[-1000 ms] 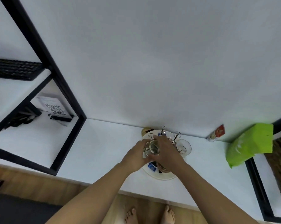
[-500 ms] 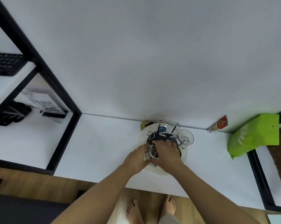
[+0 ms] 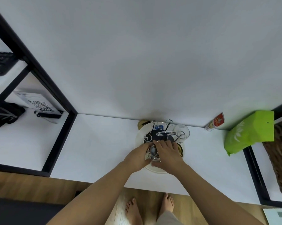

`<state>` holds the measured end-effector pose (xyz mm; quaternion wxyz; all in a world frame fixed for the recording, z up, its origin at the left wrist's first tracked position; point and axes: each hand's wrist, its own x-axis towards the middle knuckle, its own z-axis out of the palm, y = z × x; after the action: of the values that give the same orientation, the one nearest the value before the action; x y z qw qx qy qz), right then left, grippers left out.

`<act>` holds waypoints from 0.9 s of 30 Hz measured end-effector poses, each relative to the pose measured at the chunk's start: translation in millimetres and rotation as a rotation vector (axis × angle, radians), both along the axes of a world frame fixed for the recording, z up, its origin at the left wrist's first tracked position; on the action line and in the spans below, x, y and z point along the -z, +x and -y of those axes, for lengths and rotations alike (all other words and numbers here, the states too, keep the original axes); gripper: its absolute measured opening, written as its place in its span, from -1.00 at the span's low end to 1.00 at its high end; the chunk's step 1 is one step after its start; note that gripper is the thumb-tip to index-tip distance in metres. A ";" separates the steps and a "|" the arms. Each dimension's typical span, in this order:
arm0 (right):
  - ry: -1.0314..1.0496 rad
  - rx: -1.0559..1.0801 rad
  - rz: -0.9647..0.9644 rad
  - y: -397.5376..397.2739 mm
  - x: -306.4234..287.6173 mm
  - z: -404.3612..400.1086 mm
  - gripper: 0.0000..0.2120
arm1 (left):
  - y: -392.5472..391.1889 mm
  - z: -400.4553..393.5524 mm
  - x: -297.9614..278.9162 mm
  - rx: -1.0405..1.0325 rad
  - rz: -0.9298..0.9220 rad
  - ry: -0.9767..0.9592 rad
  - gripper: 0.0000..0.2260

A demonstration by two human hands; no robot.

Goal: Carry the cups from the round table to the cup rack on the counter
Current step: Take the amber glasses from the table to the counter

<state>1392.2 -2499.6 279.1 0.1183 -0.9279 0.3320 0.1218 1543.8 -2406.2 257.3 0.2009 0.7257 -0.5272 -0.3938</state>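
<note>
A cup rack (image 3: 165,133) with chrome wire prongs stands on a round white tray (image 3: 139,135) on the white counter (image 3: 96,143), against the wall. I hold a clear glass cup (image 3: 153,153) upside down over the rack's near side. My left hand (image 3: 137,155) grips its left side and my right hand (image 3: 167,153) covers its right side and top. Another clear glass (image 3: 181,133) hangs upturned on a prong at the rack's right. An amber cup (image 3: 180,149) peeks out beside my right hand.
A small red-and-white can (image 3: 215,121) and a bright green bag (image 3: 249,135) stand to the right by the wall. A black-framed shelf (image 3: 44,78) with a QR-code sign (image 3: 39,105) is on the left. A woven basket (image 3: 281,151) sits far right.
Both hands have lowered the glass cup toward the rack's near side. The view has shifted slightly left and downward, so the rack sits higher and clearer.
</note>
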 end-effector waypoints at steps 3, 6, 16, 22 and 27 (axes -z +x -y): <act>-0.011 0.002 0.028 -6.1 -4.7 1.3 -0.10 | 0.2 5.4 -11.2 0.043 0.017 0.024 -0.41; 0.026 -0.003 0.096 -9.9 -11.2 6.0 -0.15 | 2.1 11.6 -22.5 0.088 0.079 0.039 -0.51; 0.011 0.070 0.527 13.1 -107.1 45.9 -0.52 | 40.9 65.8 -145.8 -0.117 0.244 -0.311 -0.75; -0.037 0.129 0.848 30.3 -208.3 60.9 -0.27 | 56.0 69.7 -259.1 -0.155 0.094 -0.747 -0.36; 0.060 0.182 1.161 37.7 -280.8 53.4 -0.09 | 56.2 59.1 -328.2 -0.115 0.162 -0.950 -0.24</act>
<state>1429.9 -2553.0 559.9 0.3169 -0.8069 0.2875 -0.4073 1600.0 -2465.2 585.5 0.4896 0.6099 -0.6218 -0.0400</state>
